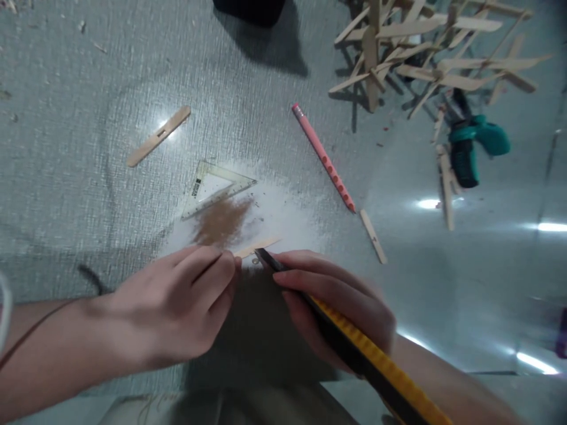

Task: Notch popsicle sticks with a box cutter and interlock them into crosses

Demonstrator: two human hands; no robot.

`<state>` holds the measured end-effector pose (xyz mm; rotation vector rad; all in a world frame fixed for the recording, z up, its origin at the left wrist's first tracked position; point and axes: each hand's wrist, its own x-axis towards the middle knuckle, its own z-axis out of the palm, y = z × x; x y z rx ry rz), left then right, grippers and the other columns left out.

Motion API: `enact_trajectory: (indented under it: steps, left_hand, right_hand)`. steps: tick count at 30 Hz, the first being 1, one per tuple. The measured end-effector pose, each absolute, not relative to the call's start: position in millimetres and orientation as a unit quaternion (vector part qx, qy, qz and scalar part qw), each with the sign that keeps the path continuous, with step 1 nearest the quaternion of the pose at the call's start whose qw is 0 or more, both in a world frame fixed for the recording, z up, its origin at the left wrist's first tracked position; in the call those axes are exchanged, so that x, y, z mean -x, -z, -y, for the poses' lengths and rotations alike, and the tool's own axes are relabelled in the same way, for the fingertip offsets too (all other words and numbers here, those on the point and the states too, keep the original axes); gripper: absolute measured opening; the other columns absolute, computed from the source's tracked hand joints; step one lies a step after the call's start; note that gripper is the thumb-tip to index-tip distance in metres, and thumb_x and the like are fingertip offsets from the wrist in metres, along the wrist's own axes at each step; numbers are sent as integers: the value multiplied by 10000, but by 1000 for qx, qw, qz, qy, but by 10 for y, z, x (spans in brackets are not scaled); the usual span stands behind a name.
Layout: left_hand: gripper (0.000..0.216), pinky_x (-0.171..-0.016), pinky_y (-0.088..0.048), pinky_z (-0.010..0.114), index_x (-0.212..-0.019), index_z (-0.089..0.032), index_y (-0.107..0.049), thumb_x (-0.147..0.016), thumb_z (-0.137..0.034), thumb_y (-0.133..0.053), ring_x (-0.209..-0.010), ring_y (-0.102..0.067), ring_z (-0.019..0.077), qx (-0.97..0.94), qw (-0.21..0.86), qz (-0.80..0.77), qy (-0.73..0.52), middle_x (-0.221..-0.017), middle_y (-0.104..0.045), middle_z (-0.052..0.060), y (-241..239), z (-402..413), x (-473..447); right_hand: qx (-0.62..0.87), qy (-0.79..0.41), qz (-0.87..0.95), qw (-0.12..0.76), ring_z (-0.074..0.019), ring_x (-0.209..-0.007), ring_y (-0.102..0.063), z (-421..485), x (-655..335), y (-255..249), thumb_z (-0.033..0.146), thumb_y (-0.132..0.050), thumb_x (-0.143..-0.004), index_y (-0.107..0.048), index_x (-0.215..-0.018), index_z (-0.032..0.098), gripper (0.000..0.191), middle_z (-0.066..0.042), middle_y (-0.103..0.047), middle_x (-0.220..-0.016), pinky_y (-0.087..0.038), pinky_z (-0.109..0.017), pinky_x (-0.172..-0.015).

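My left hand (177, 307) presses its closed fingers down on one end of a thin wooden stick (259, 245) lying on the grey mat. My right hand (332, 307) grips a yellow and black utility knife (354, 348), its blade tip touching the stick close to my left fingertips. Just beyond the stick lie a patch of brown sawdust (221, 221) and a clear plastic set square (212, 188).
A pink pencil (323, 156) and a short stick piece (372, 236) lie to the right. Another stick (158, 136) rests at the left. A craft-stick structure (425, 53) and a teal clamp (469, 147) stand at the back right. A dark object (250, 10) sits at the top edge.
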<state>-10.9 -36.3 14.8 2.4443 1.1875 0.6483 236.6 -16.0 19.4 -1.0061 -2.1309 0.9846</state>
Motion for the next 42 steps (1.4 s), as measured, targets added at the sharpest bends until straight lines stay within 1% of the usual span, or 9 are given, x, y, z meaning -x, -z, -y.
enact_trajectory:
  steps: [3,7,10,14,18,27,32,37,42]
  left_hand:
    - [290,-497,-527,329,-847,-192,-623,-1031,-106,-416,-598,-624,183,-834,221,-447,-238,-779,-696,57,-96,395,100]
    - [254,-488,-505,328,-850,-188,-621,-1008,-129,-431,-598,-638,186,-825,251,-451,-230,-790,-697,66,-52,417,96]
    - [264,-494,-510,335,-848,-167,-641,-1008,-127,-436,-590,-640,194,-822,275,-455,-204,-786,-695,70,-52,403,90]
    - [271,-522,-531,334,-823,-156,-643,-1000,-105,-445,-594,-637,195,-820,283,-452,-209,-753,-677,64,-69,375,78]
    - [269,-549,-559,335,-811,-151,-637,-981,-88,-438,-610,-645,197,-818,296,-445,-212,-749,-671,65,-86,357,69]
    - [225,-536,-543,347,-832,-137,-641,-967,-72,-472,-611,-625,207,-824,288,-436,-221,-736,-630,52,-64,364,76]
    - [306,-507,-475,340,-802,-158,-626,-1024,-101,-423,-567,-576,190,-843,257,-431,-194,-682,-599,28,-88,333,65]
    - [295,-503,-459,362,-787,-163,-629,-1006,-91,-445,-568,-582,202,-854,231,-426,-188,-682,-612,29,-94,332,59]
    - [288,-525,-497,362,-782,-152,-649,-981,-54,-465,-571,-578,204,-867,194,-410,-206,-673,-617,31,-88,326,43]
  right_hand:
    - [366,-357,808,293,-245,-987,-818,200,-2348,-155,32,-680,-867,-731,-1171,247,376,-122,-803,-1140,-721,-334,-865]
    - [362,-330,804,337,-215,-964,-819,255,-2327,-46,51,-654,-877,-753,-1113,193,294,-132,-802,-1108,-705,-284,-858]
    - [347,-318,814,340,-220,-988,-818,255,-2320,-17,44,-648,-879,-755,-1103,169,279,-139,-806,-1116,-707,-302,-878]
    - [316,-303,844,309,-240,-1025,-818,203,-2329,-76,-1,-665,-847,-740,-1094,119,284,-164,-813,-1112,-712,-341,-907]
    - [316,-292,854,293,-245,-1038,-821,171,-2324,-115,-8,-659,-853,-733,-1098,127,290,-165,-818,-1129,-723,-346,-890]
    - [313,-282,860,289,-261,-1044,-825,200,-2323,-114,11,-649,-896,-745,-1085,104,232,-163,-824,-1129,-731,-357,-890]
    - [298,-259,878,269,-286,-1078,-821,232,-2326,-141,39,-598,-980,-767,-1079,96,204,-157,-830,-1111,-722,-372,-951]
    - [312,-275,862,290,-269,-1073,-820,229,-2342,-109,-4,-641,-914,-753,-1086,81,223,-178,-821,-1151,-724,-353,-934]
    - [325,-277,856,291,-270,-1036,-828,234,-2327,-80,-17,-653,-881,-741,-1097,105,263,-168,-826,-1132,-736,-372,-878]
